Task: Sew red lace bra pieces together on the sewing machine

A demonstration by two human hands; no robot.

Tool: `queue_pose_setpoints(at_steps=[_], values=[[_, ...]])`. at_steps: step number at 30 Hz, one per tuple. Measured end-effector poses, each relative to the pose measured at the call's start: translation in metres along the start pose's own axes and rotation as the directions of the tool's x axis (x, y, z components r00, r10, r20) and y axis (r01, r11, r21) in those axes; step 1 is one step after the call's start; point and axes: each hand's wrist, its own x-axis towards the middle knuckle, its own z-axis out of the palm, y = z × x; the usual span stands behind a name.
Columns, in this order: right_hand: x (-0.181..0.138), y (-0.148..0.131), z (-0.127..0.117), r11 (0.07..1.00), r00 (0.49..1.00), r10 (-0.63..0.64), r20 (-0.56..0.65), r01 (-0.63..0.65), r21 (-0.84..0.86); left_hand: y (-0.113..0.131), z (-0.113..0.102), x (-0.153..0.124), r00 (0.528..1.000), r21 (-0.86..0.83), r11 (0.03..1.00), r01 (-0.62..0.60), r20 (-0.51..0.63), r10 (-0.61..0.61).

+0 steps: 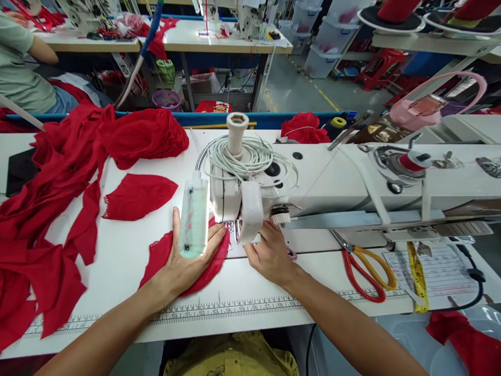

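My left hand (pixel 191 266) lies with its fingers spread on a red fabric piece (pixel 156 257), left of the sewing machine's needle area. A translucent lamp housing (pixel 194 216) on a flexible metal neck hides part of that hand. To the right of the machine head (pixel 250 211), my right hand (pixel 271 253) is curled with thumb and fingers together. Whatever they may pinch is hidden by the machine. The needle and presser foot are mostly hidden too. Another red fabric piece (pixel 140 197) rests flat behind my left hand.
Red fabric heaps (pixel 74 151) cover the table's left side. Scissors (pixel 368 271) with red and yellow handles lie right of my right hand, near a yellow measuring tape (pixel 418 277) and a written sheet (pixel 442 274). Another person (pixel 29 73) sits at the far left.
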Motion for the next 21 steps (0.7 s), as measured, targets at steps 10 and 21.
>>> queue_pose_setpoints(at_steps=[10,21], values=[[-0.0005,-0.0020,0.0029,0.999,1.000,-0.026,-0.002,0.026,-0.036,0.0056,-0.0045,0.0016,0.999,0.145,0.989,-0.039,-0.005,0.040],[-0.0041,-0.0016,0.0031,0.997,0.998,-0.033,0.062,0.037,-0.066,0.0052,-0.0040,0.0046,0.999,0.140,0.989,-0.039,-0.029,0.043]])
